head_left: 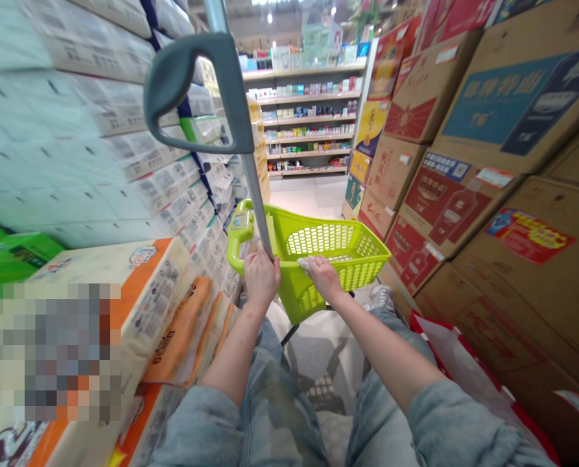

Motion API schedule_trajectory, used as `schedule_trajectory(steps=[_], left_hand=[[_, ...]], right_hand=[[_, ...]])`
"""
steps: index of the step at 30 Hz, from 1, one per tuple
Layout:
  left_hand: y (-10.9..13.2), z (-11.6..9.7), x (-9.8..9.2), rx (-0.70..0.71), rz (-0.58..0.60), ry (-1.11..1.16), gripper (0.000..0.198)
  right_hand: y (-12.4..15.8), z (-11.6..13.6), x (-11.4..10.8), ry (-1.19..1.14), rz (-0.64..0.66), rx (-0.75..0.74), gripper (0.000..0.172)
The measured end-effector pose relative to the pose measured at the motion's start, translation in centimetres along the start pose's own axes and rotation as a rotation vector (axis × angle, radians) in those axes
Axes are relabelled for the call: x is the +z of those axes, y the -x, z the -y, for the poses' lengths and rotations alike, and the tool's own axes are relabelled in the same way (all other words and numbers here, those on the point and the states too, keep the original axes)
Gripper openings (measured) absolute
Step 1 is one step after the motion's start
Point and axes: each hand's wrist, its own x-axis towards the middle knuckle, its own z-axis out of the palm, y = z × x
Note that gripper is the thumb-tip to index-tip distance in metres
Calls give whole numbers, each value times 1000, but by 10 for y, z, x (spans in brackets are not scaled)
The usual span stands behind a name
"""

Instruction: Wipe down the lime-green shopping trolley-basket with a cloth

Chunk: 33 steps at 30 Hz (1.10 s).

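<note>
Grey handle [170,81] tops pole [259,194] my L hand [260,277] grips; R hand [324,277] holds wht tissue [304,263] at near edge of grn basket [295,297].

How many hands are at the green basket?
2: the left hand low at the grey pole, the right hand on the near rim of the green basket, with what looks like a white cloth. None seem hidden.

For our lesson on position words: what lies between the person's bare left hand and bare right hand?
In the head view, the lime-green plastic basket's rim, plus the crumpled white wipe held by the right hand.
</note>
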Motion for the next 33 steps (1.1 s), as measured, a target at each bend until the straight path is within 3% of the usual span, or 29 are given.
schedule_trajectory(steps=[9, 23, 29, 33], left_hand=[[-2, -2, -10, 24, 55, 15, 55], [-4, -29, -8, -2, 128, 33, 61], [-15, -39, -26, -99, 349, -87, 31], [-25, -41, -38, -141, 532, -193, 36]], right_hand=[[-4, 6, -12, 63, 103, 32, 21], [-12, -21, -13, 15, 155, 54, 25], [-10, -29, -11, -43, 128, 20, 25], [-11, -29, -11, -71, 103, 0, 25]])
